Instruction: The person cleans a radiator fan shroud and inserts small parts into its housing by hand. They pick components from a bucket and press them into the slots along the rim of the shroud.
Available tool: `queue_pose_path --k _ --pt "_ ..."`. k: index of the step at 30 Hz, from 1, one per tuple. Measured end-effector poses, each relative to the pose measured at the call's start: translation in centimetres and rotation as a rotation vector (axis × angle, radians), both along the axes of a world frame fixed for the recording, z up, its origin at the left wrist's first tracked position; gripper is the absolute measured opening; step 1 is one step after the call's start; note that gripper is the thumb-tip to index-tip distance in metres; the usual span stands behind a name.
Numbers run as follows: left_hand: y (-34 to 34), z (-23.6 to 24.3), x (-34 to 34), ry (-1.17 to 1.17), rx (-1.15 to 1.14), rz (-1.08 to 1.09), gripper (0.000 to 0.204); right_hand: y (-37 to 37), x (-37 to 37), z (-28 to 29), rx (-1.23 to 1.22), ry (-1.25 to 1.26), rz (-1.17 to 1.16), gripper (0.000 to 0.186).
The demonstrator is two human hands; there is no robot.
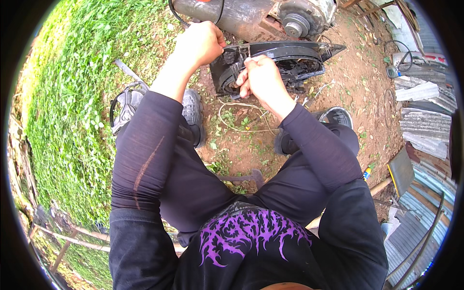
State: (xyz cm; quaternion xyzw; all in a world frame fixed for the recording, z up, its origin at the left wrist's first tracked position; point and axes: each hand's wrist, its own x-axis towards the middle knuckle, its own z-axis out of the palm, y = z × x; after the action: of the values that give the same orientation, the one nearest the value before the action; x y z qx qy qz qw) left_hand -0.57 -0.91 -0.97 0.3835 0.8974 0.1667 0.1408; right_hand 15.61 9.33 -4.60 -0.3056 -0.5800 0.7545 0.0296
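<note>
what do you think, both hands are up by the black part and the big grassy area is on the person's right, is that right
One thing is off: the big grassy area is on the person's left, as the head view shows. The left hand and right hand are both up by the black part.

Layout: panel (292, 50) ahead, tank (237, 12) just beyond.
Left hand (202, 44) at panel's left end, right hand (263, 82) over its left half. Cord loop (220, 115) on dirt (360, 82), nearer than panel; wrench (316, 93) right of loop, left shoe (193, 113) left. Hammer (257, 178) between 2 legs (309, 174). Grass (82, 96) left, metal sheets (423, 130) far right.
</note>
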Motion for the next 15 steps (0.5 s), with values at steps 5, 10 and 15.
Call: queue_pose_path --k 5,10,15 --pt "0.1 -0.1 0.0 0.011 -0.019 0.001 0.013 -0.5 0.9 -0.7 -0.006 -0.083 0.036 0.029" --pt "0.1 -0.4 -0.1 -0.022 -0.004 0.021 0.013 0.3 1.4 0.0 -0.051 -0.167 0.049 0.027" --pt "0.1 -0.5 -0.2 0.008 -0.002 -0.005 0.013 1.2 0.8 -2.1 -0.099 -0.209 0.047 0.029"
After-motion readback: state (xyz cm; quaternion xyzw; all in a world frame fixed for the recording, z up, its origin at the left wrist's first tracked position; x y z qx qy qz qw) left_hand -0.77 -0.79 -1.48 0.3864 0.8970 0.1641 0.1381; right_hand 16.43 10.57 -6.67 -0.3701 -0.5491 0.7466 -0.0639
